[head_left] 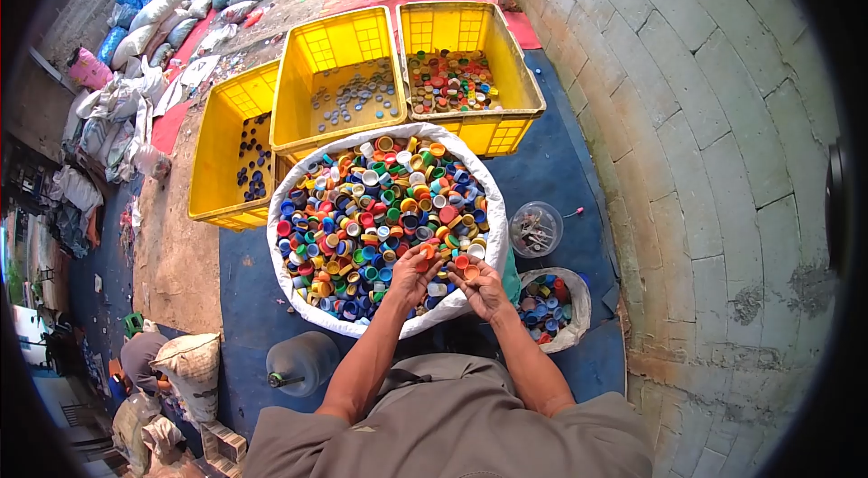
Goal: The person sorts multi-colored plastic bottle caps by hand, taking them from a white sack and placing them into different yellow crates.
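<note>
A wide white sack (495,216), its rim rolled back, stands in front of me, full of mixed coloured bottle caps (389,198). Over its near right part, my left hand (411,279) pinches a red-orange bottle cap (428,252) between thumb and fingers. Just to the right, near the sack's rim, my right hand (488,294) is closed on an orange bottle cap (471,272). Another red cap (462,261) shows at its fingertips. The two hands are close together but apart. Part of each palm is hidden.
Beyond the sack stand three yellow crates: left (210,166) with dark caps, middle (291,103) with grey ones, right (493,132) with reddish ones. Nearby are a clear tub (535,229), a smaller cap sack (579,308) and a large bottle (307,359). A block wall (705,161) bounds the right.
</note>
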The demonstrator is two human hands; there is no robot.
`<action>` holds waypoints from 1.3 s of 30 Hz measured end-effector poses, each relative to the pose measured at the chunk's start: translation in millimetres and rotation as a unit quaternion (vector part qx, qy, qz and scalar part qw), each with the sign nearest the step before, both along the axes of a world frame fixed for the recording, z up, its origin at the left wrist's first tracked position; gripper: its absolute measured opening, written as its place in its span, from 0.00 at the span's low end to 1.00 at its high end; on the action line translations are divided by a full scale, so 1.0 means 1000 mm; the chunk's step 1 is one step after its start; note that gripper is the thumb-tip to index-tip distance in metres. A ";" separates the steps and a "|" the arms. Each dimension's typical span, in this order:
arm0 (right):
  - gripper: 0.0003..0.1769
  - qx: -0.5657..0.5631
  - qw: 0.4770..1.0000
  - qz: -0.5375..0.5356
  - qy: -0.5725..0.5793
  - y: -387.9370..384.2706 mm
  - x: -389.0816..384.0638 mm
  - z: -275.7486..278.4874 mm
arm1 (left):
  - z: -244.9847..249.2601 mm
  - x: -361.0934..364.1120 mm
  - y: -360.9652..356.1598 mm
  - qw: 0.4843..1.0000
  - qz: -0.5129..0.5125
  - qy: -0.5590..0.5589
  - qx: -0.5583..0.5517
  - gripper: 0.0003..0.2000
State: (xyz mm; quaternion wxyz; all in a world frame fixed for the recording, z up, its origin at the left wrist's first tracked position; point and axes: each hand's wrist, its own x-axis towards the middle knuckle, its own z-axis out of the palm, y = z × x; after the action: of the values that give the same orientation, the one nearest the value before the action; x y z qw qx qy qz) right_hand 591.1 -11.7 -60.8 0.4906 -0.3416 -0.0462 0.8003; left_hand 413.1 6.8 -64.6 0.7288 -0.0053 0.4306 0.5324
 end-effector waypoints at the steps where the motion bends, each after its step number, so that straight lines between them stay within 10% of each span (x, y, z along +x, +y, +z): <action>1: 0.32 0.001 1.000 -0.003 -0.008 0.002 0.001 -0.003 | 0.001 0.001 0.004 1.000 -0.003 -0.004 0.009 0.09; 8: 0.29 0.054 0.996 -0.029 -0.070 0.089 -0.004 0.018 | -0.009 0.007 0.114 0.994 -0.007 -0.109 0.010 0.11; 14: 0.24 0.172 0.982 -0.074 -0.028 0.249 -0.013 0.101 | 0.116 -0.005 0.244 0.971 0.062 -0.160 0.164 0.43; 24: 0.28 0.094 0.970 -0.054 -0.219 0.108 0.015 0.033 | 0.025 -0.090 0.081 0.982 0.152 -0.005 0.109 0.18; 30: 0.19 0.136 0.802 0.001 -0.582 -0.004 0.026 -0.033 | -0.009 -0.091 -0.060 0.982 0.152 0.116 0.000 0.09; 39: 0.16 0.297 0.582 0.053 -0.755 -0.028 0.014 -0.032 | -0.023 -0.056 -0.123 0.968 0.109 0.221 -0.054 0.07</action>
State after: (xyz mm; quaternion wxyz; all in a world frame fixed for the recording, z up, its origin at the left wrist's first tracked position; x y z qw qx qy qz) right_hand 604.7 -39.7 -93.3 0.3093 -0.6551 -0.6533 0.2199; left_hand 357.3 -116.4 -87.4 0.5519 0.0263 0.6055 0.5727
